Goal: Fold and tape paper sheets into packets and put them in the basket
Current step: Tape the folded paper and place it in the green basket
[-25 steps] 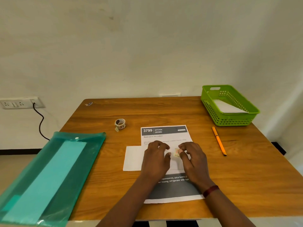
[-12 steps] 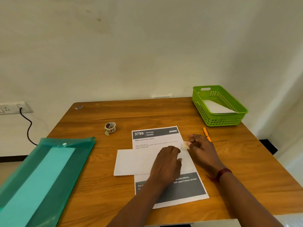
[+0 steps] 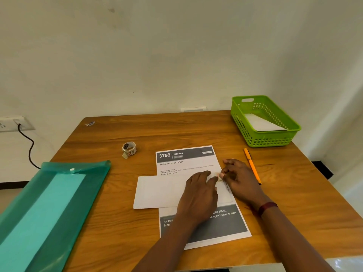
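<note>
A translucent green document folder (image 3: 49, 209) with a snap button lies at the near left, hanging over the wooden table's (image 3: 110, 232) left edge. On the wall beyond it, a power socket (image 3: 11, 124) has a black cable (image 3: 29, 148) plugged in. Farther right on the table, a small roll of tape (image 3: 129, 148) stands apart from the papers, a loose end trailing toward the near side. At the centre, a printed sheet (image 3: 186, 160) headed "3799 KITCHEN" lies flat, and a folded white paper packet (image 3: 159, 193) lies across its middle, its left part sticking out over the bare wood. The left hand (image 3: 200, 195) rests palm down on the packet, fingers spread and pressing it flat, grasping nothing. Just right of it, the right hand (image 3: 238, 180) pinches a small piece of tape (image 3: 218, 176) between thumb and fingertips at the packet's far right corner; a dark red band (image 3: 267, 208) circles that wrist. An orange pen (image 3: 252, 165) lies just right of the right hand. In the far right corner sits a green plastic basket (image 3: 275, 138) with a white folded packet in the basket (image 3: 261, 123)
</note>
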A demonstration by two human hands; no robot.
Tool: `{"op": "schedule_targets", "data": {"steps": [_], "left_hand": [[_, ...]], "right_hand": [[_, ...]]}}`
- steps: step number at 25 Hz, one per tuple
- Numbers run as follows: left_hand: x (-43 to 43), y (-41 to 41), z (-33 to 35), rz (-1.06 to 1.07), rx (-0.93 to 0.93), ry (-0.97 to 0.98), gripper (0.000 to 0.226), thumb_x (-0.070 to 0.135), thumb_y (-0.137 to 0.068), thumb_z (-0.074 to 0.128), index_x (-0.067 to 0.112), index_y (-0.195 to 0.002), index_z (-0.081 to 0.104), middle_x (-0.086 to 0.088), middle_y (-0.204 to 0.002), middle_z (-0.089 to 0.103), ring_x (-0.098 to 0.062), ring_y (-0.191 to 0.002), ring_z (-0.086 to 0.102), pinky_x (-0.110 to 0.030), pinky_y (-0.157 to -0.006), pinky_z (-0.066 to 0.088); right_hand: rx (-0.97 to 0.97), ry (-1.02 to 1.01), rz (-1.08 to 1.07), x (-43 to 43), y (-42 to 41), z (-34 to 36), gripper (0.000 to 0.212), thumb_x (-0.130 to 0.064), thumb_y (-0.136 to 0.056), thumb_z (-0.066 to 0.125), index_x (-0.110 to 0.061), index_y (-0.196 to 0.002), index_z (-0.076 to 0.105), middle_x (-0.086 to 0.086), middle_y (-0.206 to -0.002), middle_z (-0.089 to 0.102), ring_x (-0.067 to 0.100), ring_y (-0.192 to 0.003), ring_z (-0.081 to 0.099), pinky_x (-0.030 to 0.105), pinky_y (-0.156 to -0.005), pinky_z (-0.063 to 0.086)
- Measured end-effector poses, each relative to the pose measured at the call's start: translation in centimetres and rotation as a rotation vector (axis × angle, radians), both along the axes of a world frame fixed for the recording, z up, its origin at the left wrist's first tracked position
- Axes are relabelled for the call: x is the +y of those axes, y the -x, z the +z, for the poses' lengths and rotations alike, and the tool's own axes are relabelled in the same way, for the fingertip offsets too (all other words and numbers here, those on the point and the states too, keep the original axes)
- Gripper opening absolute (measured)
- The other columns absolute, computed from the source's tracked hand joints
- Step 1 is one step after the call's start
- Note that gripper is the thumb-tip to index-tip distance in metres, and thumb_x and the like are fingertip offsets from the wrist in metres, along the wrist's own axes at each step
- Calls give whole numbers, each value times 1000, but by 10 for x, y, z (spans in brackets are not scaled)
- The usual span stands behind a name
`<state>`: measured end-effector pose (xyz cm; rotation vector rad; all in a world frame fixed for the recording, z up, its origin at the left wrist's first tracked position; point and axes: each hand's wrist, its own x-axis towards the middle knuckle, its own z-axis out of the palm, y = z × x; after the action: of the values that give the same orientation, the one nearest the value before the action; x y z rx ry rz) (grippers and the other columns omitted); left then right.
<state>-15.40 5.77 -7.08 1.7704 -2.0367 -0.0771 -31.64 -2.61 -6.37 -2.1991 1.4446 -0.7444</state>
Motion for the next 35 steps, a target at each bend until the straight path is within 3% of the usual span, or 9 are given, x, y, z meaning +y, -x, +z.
{"op": "schedule_targets", "data": {"steps": [5, 10, 13, 16, 25, 30, 32, 35], "left_hand": [[-1, 0, -5, -17, -86, 36, 41, 36, -97, 43, 21, -131, 59, -3, -139, 56, -24, -127, 51, -40, -107, 39], [0, 0, -1, -67, -87, 42, 42, 32, -97, 41, 17, -133, 58, -1, -140, 55, -23, -128, 50, -44, -111, 34], [-1, 0, 1, -72, -107, 42, 41, 29, -97, 39, 18, -133, 56, -1, -140, 56, -23, -129, 49, -44, -111, 33], [-1, 0, 1, -60, -98, 46, 40, 29, -97, 38, 19, -131, 56, 0, -140, 55, -22, -129, 49, -43, -110, 33], [0, 2, 1, -49, -45, 66, 42, 34, -97, 32, 21, -125, 61, 2, -139, 57, -22, -127, 51, -42, -108, 37], [0, 1, 2, -67, -18, 75, 37, 30, -97, 44, 18, -128, 60, -1, -136, 59, -22, -125, 53, -43, -109, 38], [3, 1, 2, -40, 55, 116, 33, 27, -96, 54, 16, -126, 62, -3, -131, 63, -22, -120, 58, -39, -106, 42], [9, -3, 9, 43, 349, 118, 28, 16, -95, 58, 16, -123, 63, -1, -128, 64, -16, -118, 59, -19, -102, 37]], "right_hand": [[75, 58, -11, 4, -1, -2, 15, -27, -91, 65, -18, -101, 69, 5, -130, 59, 20, -122, 51, 26, -97, 38], [64, 75, -27, 6, -3, 1, 30, -26, -88, 67, -22, -117, 59, 3, -129, 57, 21, -116, 54, 31, -94, 46], [110, 116, -6, 8, -2, -1, 18, -21, -91, 63, -23, -108, 67, 5, -136, 54, 22, -125, 49, 27, -98, 38], [155, 137, -5, 12, -2, -5, 21, -23, -92, 62, -20, -110, 72, 7, -138, 55, 23, -127, 49, 28, -101, 36], [195, 312, 84, 14, 0, -7, 13, -6, -81, 73, -7, -93, 77, 12, -113, 71, 29, -110, 63, 30, -97, 40], [182, 322, 50, 17, -2, -8, 13, -7, -84, 70, -8, -96, 75, 12, -114, 70, 28, -107, 64, 29, -94, 41], [99, 327, -4, 20, -1, -5, 11, -3, -83, 70, -7, -93, 73, 12, -106, 72, 26, -96, 67, 24, -87, 45], [-2, 346, -35, 24, 0, -1, 8, -1, -83, 69, -9, -87, 68, 8, -88, 71, 21, -79, 65, 14, -69, 45]]}}
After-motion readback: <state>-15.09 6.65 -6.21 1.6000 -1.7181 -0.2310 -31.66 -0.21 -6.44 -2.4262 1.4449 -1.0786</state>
